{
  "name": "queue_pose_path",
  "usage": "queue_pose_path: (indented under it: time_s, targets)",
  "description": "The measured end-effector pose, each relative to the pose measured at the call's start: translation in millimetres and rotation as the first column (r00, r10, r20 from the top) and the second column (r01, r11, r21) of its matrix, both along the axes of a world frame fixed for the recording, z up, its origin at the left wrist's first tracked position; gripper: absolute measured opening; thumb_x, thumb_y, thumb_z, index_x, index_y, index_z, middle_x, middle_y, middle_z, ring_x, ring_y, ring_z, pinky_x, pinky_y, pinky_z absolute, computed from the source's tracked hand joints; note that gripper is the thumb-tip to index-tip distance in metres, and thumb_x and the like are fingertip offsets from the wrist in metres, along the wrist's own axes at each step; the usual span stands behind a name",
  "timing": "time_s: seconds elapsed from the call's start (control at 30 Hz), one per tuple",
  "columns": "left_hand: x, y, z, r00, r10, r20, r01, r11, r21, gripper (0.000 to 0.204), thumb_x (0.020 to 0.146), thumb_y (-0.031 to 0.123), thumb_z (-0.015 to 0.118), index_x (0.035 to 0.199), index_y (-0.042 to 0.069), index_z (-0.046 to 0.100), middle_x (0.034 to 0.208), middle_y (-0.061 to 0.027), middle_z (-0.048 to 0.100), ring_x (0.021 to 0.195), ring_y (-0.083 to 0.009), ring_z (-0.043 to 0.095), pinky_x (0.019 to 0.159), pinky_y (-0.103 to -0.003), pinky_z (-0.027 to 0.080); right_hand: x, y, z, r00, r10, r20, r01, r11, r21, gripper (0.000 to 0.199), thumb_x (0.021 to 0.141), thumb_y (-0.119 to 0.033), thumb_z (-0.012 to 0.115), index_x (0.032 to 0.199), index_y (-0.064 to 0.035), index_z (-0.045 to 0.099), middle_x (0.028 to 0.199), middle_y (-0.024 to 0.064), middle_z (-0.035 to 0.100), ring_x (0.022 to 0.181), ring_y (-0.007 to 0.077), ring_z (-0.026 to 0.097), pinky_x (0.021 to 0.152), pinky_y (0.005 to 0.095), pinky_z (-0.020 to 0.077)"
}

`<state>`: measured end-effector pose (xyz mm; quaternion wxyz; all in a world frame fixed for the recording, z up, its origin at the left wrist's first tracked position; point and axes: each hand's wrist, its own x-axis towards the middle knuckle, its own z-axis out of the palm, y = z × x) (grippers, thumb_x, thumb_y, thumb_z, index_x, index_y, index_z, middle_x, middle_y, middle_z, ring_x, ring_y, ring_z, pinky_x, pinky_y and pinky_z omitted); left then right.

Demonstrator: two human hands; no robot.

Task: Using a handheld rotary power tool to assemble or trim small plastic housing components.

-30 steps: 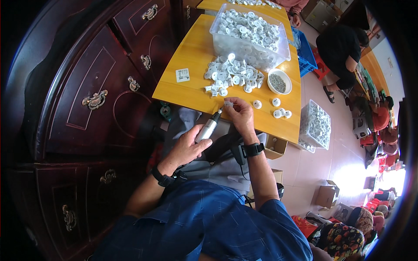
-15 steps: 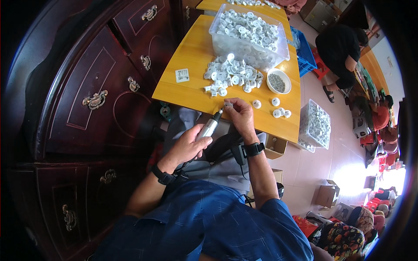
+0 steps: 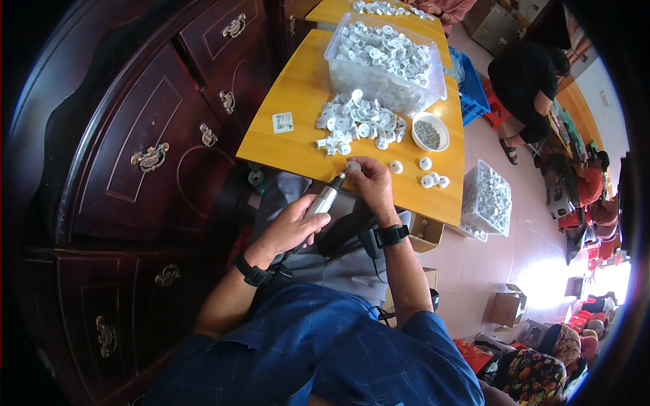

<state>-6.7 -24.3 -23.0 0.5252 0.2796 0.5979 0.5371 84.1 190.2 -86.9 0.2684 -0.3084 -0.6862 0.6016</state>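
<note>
One small white part, seemingly in right hand.

We identify a small assembly workshop. A yellow worktable carries a loose heap of white plastic parts, a clear bin filled with the same parts, and a white bowl of small grey pieces. Further bins, a blue crate and cardboard boxes stand on the tiled floor, with other workers seated nearby.

Bright daylight, floor glare, fisheye-bent dark edges
</note>
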Motion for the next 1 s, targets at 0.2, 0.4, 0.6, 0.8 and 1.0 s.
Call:
queue_pose_path:
  time_s: [0.2,0.4,0.6,0.8,1.0]
  targets:
    - [-2,-7,-5,0.999,0.022,0.027,-0.021,0.999,-0.04,0.041,0.096,0.026,0.066,0.127,0.003,0.052,0.08,-0.0009,0.058,0.055,-0.0057,0.053,0.048,-0.022,0.044,13,2,28,0.967,-0.216,0.133,0.069,0.73,0.68,0.009,0.085,-0.01,0.068,0.092,-0.0107,0.075,0.1,0.0119,0.062,0.078,0.0306,0.066,0.071,0.0397,0.0546]
    - [0,-7,-2,1.0,-0.011,0.023,0.012,0.999,-0.05,0.04,0.097,0.019,0.063,0.132,0.003,0.05,0.08,-0.0006,0.057,0.057,-0.0055,0.053,0.05,-0.021,0.043,45,46,32,0.843,-0.435,0.315,0.026,0.619,0.785,0.013,0.088,-0.016,0.062,0.09,-0.0128,0.075,0.105,0.0127,0.062,0.086,0.0356,0.066,0.075,0.0465,0.055]
    - [-3,-12,-3,1.0,-0.02,0.001,0.02,1.0,0.002,0.039,0.097,0.021,0.064,0.13,0.003,0.051,0.08,-0.0011,0.057,0.058,-0.006,0.054,0.05,-0.021,0.044,76,77,50,0.786,-0.527,0.323,0.055,0.581,0.812,0.023,0.083,-0.017,0.069,0.105,-0.015,0.071,0.11,0.0109,0.062,0.093,0.0345,0.067,0.08,0.0464,0.0538]
    - [-1,-11,-1,1.0,-0.017,0.013,0.017,1.0,-0.004,0.041,0.095,0.022,0.066,0.128,0.001,0.052,0.082,-0.0009,0.057,0.057,-0.006,0.052,0.05,-0.022,0.045,65,121,96,0.825,-0.5,0.262,0.06,0.539,0.84,0.018,0.082,-0.017,0.068,0.1,-0.0117,0.072,0.1,0.0146,0.069,0.091,0.0361,0.068,0.081,0.0451,0.054]
    - [0,-16,1,0.999,-0.013,0.03,0.013,1.0,0.009,0.038,0.095,0.018,0.065,0.126,0.001,0.052,0.08,-0.0005,0.057,0.055,-0.0053,0.052,0.048,-0.022,0.044,22,178,84,0.625,-0.524,0.579,-0.185,0.621,0.761,0.018,0.079,-0.024,0.069,0.093,-0.0138,0.075,0.093,0.016,0.073,0.091,0.0337,0.07,0.078,0.0447,0.0559]
